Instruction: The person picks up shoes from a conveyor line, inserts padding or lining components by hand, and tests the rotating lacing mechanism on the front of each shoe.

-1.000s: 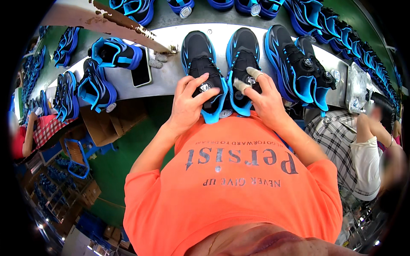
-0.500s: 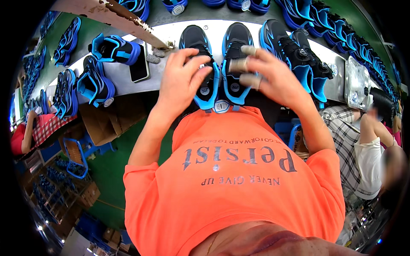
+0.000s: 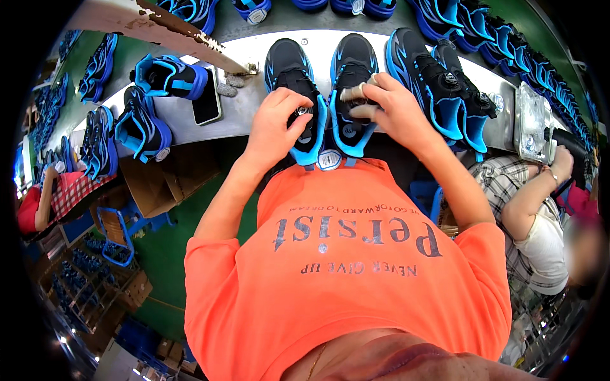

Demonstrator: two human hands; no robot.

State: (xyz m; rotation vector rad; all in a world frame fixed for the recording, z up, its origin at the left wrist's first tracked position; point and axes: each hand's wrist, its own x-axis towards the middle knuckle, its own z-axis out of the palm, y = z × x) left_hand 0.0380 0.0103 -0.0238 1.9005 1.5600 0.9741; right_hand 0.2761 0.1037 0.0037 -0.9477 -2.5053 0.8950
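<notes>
A pair of black sneakers with bright blue trim lies in front of me, toes pointing away. On the left sneaker (image 3: 289, 57), my left hand (image 3: 274, 120) pinches a small round lacing dial (image 3: 303, 110) between thumb and forefinger. My right hand (image 3: 395, 109), with pale covers on several fingertips, curls over the tongue of the right sneaker (image 3: 353, 54). Its fingers hide whatever they grip there. A round white tag (image 3: 328, 160) hangs at the heels, between the two shoes.
Beside the pair on the right stand more sneakers (image 3: 438, 89) with dials, then a clear plastic box (image 3: 532, 120). To the left are a phone (image 3: 206, 101), grey lumps (image 3: 227, 87), loose sneakers (image 3: 141, 124) and a rusty post (image 3: 190, 41). A co-worker (image 3: 534, 222) sits at right.
My right hand has come down onto the right sneaker and its fingers have curled in. My left thumb and forefinger have closed on the left dial. The co-worker's arm at right has moved.
</notes>
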